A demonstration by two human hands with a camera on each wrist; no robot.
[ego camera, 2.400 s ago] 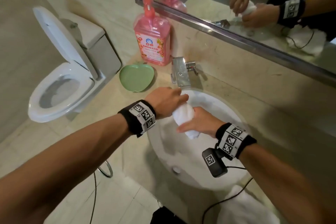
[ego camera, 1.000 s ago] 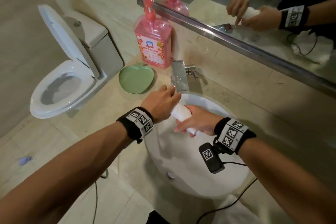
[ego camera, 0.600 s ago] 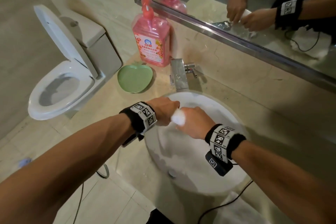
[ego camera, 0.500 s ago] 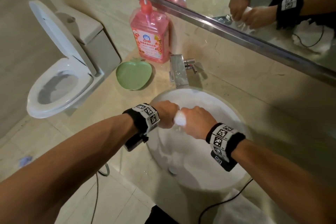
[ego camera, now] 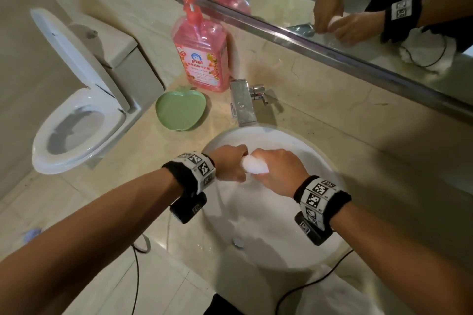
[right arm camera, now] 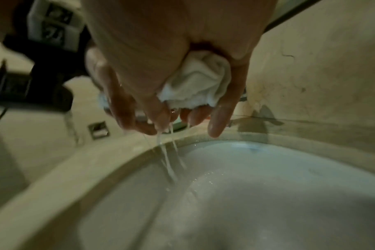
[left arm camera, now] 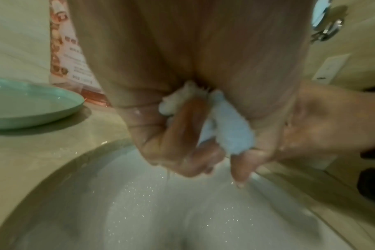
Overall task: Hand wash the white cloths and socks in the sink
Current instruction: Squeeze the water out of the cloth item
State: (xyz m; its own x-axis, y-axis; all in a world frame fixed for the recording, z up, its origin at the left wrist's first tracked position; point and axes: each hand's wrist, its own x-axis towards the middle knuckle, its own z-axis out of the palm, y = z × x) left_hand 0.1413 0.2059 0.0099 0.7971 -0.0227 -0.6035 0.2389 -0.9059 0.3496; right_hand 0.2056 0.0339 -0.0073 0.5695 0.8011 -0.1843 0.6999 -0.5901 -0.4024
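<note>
White cloth (ego camera: pixel 254 167) bunched above sink (ego camera: pixel 332 161), 6 o'clock of faucet (ego camera: pixel 242 103) | left hand (ego camera: pixel 230 166), right hand (ego camera: pixel 277 174): fingers curled tight around it | held over basin, likely so wrung water (right arm camera: pixel 168 160) drains inside

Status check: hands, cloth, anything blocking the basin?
Left hand and right hand both grip the wrung white cloth. Water streams off it into the round white sink. Nothing in the way.
</note>
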